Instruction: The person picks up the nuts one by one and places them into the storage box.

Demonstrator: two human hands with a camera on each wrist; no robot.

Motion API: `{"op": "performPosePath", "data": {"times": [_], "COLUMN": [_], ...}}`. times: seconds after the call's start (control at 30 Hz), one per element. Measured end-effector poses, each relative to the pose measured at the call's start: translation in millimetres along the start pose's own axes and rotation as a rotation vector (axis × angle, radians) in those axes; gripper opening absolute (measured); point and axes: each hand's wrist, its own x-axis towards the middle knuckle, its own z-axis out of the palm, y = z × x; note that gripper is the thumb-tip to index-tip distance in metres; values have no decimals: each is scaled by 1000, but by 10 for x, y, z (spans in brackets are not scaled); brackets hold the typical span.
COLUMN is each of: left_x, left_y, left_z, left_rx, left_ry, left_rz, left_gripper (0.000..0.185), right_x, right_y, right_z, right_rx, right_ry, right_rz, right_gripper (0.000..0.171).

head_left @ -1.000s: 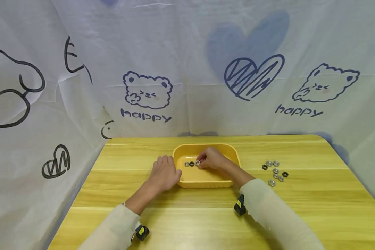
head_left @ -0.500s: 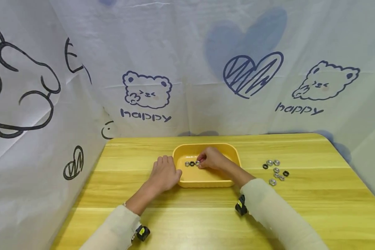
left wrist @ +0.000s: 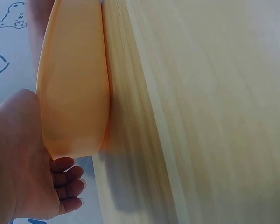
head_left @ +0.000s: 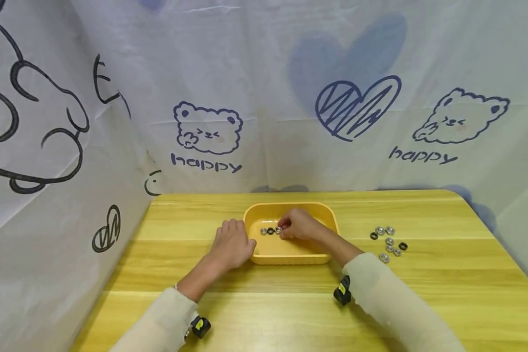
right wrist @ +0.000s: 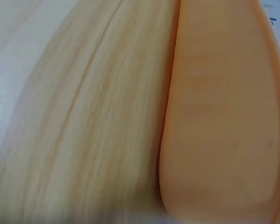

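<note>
A yellow plastic tray (head_left: 290, 259) sits on the table. My left hand (head_left: 233, 244) grips its left end, thumb over the rim and fingers along the outside; the left wrist view shows the curled fingertips (left wrist: 72, 188) beyond the tray's end. Inside the tray, my right hand (head_left: 300, 225) pinches a silver hex nut (head_left: 278, 230) between thumb and fingertips, low over the tray floor. That nut stands in a row with a black nut (head_left: 270, 231) and another silver nut (head_left: 263, 231) to its left. The right wrist view shows the tray's outer wall (right wrist: 224, 116), which hides the right hand's fingers.
Several loose nuts, silver ones (head_left: 384, 257) and black ones (head_left: 403, 246), lie on the wooden table (head_left: 273, 303) to the right of the tray. A white cloth (head_left: 281, 146) with printed bears and hearts hangs behind the table and along its sides.
Both hands keep nearly the same places on and in the tray. The silver nut under the right fingertips stays at the row's right end. The head view shifts slightly.
</note>
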Motion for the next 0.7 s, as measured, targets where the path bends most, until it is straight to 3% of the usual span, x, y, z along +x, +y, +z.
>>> {"op": "performPosePath", "data": {"times": [0.43, 0.7], "left_x": [-32, -36], "left_y": [26, 18], "left_z": [31, 13], "left_rx": [-2, 17], "left_ry": [-5, 1], "left_rz": [7, 14], "left_gripper": [37, 40], "right_x": [-229, -358], "right_y": [-67, -51], "right_z": [-181, -298], "right_rx": [-69, -108], "right_ry": [-15, 17], "right_rz": [-59, -150], "right_gripper": [35, 32]}}
